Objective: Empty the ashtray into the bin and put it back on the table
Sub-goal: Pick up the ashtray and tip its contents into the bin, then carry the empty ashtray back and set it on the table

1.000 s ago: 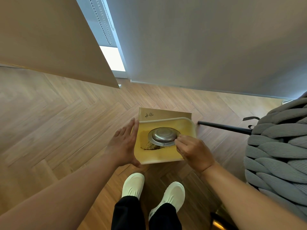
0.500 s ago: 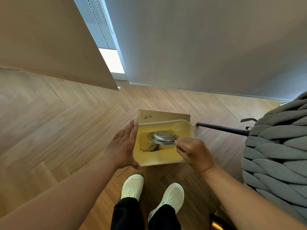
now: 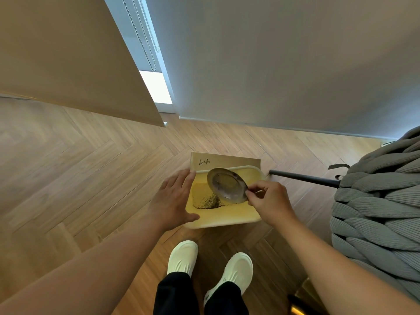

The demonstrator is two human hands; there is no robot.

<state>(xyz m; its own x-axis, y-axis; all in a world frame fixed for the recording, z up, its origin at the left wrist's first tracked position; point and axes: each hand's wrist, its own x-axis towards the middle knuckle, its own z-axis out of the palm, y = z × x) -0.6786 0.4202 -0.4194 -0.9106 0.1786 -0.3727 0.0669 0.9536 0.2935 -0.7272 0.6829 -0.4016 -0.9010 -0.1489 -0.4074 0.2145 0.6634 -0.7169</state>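
1. Two white shoes (image 3: pixel 181 258) on the wood floor (image 3: pixel 79 178), at the near edge, below both forearms.
2. Yellow bin (image 3: pixel 218 220) sits on the floor just beyond the shoes; a pile of dark ash (image 3: pixel 208 203) lies inside, toward its left.
3. Left hand (image 3: pixel 173 201) is open, fingers spread, palm flat against the bin's left wall.
4. Right hand (image 3: pixel 271 202) pinches the right rim of the metal ashtray (image 3: pixel 227 185), which hangs over the bin, tilted steeply with its hollow facing the camera.
5. Card marked "#46" (image 3: pixel 204 162) stands against the bin's far side.
6. Grey knitted seat (image 3: pixel 375 201) on the right; a black rod (image 3: pixel 302 178) runs from it toward the bin.
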